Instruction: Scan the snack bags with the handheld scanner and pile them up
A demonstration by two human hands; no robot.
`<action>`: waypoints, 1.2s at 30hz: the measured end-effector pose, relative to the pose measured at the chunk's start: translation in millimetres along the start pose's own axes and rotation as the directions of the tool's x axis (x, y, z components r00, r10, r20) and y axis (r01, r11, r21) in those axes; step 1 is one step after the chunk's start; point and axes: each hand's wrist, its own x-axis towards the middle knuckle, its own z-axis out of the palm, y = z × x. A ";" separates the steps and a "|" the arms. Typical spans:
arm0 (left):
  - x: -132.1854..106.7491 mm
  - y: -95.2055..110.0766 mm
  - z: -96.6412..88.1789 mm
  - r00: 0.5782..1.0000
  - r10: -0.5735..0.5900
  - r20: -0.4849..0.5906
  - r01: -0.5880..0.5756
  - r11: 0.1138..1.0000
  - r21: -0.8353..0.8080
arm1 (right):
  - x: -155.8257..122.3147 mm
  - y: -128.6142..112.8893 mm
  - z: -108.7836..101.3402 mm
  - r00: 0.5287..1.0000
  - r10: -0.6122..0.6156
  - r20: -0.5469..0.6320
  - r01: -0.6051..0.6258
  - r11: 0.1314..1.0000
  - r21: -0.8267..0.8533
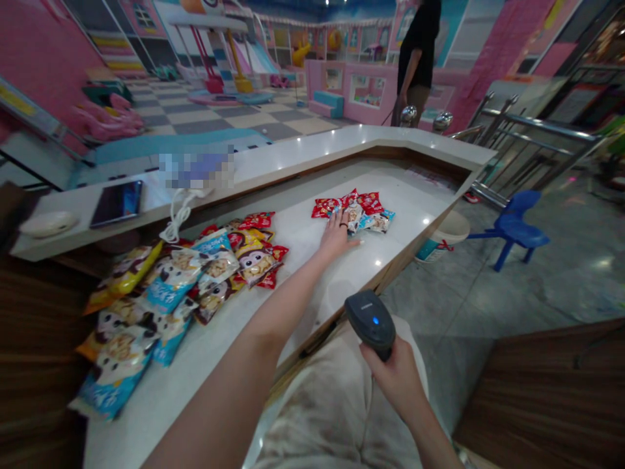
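Head view: a small pile (370, 203) of snack packs lies on the counter (420, 205), red packs toward the far side and blue-and-white ones nearer, overlapping one another.
Left hand (338, 229): palm down on the near left part of that pile, fingers stretched forward and thumb held wide; no pack is seen enclosed in it.
Pack weight: probably very light, so a brush of the fingers could shift several together.
Pack feel: soft, glossy film, likely slippery against its neighbours; the contents may well crumble if pressed hard.
Pack hold: best by a flat end seam, or lightly across both edges, rather than squeezed at the puffed middle.
Scanner (368, 314): dark, with a blue light lit on top, raised beside the counter's near edge; it should be stiff and a little head-heavy.
Right hand (398, 372): closed round the scanner's handle below the head, which looks the right place to hold it.
Large pile (170, 280): blue, yellow and red packs heaped on the left of the counter, apart from the small pile.
Ledge (303, 153): raised along the far side, with a phone (117, 203) on its left and a white cable (176, 218) hanging down.
Floor: a blue chair (522, 225) stands near a bucket (446, 234), to the right.
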 end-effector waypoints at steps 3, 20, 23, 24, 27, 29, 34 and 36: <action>14.8 1.5 2.6 0.999 -0.011 0.046 0.010 0.999 0.031 | 2.4 -0.1 0.7 1.000 -0.005 0.005 0.005 1.000 -0.014; -175.7 -7.0 -140.1 0.964 -0.099 -0.247 0.184 0.918 0.352 | -5.6 -16.3 12.1 0.994 -0.049 0.101 0.045 0.998 0.039; -190.1 -21.6 -142.7 0.958 -0.146 -0.246 0.245 0.861 0.445 | -11.2 -18.5 16.1 0.991 -0.019 0.130 0.011 0.998 0.062; -192.3 -24.8 -141.5 0.959 -0.150 -0.240 0.249 0.850 0.465 | -12.6 -19.0 16.9 0.991 -0.015 0.135 0.005 0.998 0.070; -194.5 -30.0 -137.8 0.965 -0.138 -0.223 0.239 0.813 0.530 | -15.1 -20.3 17.4 0.991 -0.019 0.135 0.007 0.996 0.086; -193.3 -29.5 -139.0 0.967 -0.120 -0.223 0.228 0.794 0.564 | -15.6 -21.1 16.4 0.992 -0.022 0.127 0.010 0.996 0.089; -184.2 -15.6 -156.0 0.940 -0.108 -0.324 0.236 0.892 0.385 | -16.4 -22.0 13.8 0.994 -0.022 0.107 0.012 0.996 0.089; -181.1 -8.0 -159.8 0.915 -0.146 -0.377 0.215 0.965 0.148 | -16.4 -21.8 13.6 0.994 -0.027 0.105 0.019 0.996 0.085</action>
